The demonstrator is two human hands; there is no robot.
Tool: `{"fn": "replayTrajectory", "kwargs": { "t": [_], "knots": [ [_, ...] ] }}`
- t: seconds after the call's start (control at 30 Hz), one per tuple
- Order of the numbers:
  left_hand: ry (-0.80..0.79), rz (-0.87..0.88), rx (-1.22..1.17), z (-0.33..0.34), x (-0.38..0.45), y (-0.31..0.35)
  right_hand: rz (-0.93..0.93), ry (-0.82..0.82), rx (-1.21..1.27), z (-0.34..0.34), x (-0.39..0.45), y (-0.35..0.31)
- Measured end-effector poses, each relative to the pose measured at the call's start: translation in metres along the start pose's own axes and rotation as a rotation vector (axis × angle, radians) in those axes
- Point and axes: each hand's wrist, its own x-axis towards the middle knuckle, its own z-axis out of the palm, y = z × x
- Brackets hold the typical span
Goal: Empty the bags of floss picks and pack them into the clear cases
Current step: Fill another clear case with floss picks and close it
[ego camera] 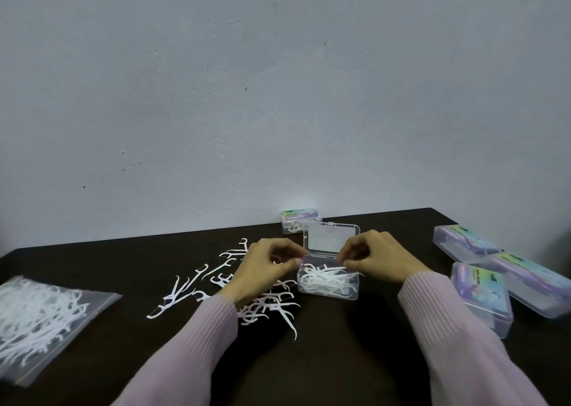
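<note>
Your left hand point(265, 269) and right hand point(375, 258) hover curled over the open clear case point(327, 282); whether either holds anything, I cannot tell.

White floss picks point(259, 300); dark brown table point(340, 359); pale pink ribbed sleeves point(197, 343); purple-green labelled cases point(482, 294); grey-blue wall point(278, 81).

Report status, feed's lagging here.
Left hand and right hand curled over open case. Case part-filled. Loose picks left of it.
</note>
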Motion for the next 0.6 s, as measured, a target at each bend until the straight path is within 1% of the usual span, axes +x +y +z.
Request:
{"fn": "replayTrajectory", "kwargs": {
  "t": [0.1, 0.17, 0.23, 0.4, 0.5, 0.6],
  "knots": [
    [-0.050, -0.014, 0.004, 0.002, -0.002, -0.001, -0.006, -0.096, -0.016, 0.004, 0.000, -0.003],
    [-0.058, 0.005, 0.091, 0.005, -0.002, -0.001, -0.014, -0.101, -0.051, 0.005, 0.000, -0.003],
    [-0.080, 0.033, 0.217, 0.009, -0.002, 0.000, -0.024, -0.081, -0.081, 0.007, 0.000, -0.004],
    [-0.161, 0.096, 0.386, 0.014, -0.002, 0.001, -0.059, -0.011, -0.164, 0.011, 0.000, -0.006],
    [-0.157, 0.090, 0.405, 0.016, -0.003, 0.000, -0.061, 0.022, -0.195, 0.011, 0.000, -0.005],
    [-0.101, 0.070, 0.363, 0.015, -0.002, -0.001, -0.096, 0.061, -0.207, 0.009, 0.001, -0.005]
  ]
}}
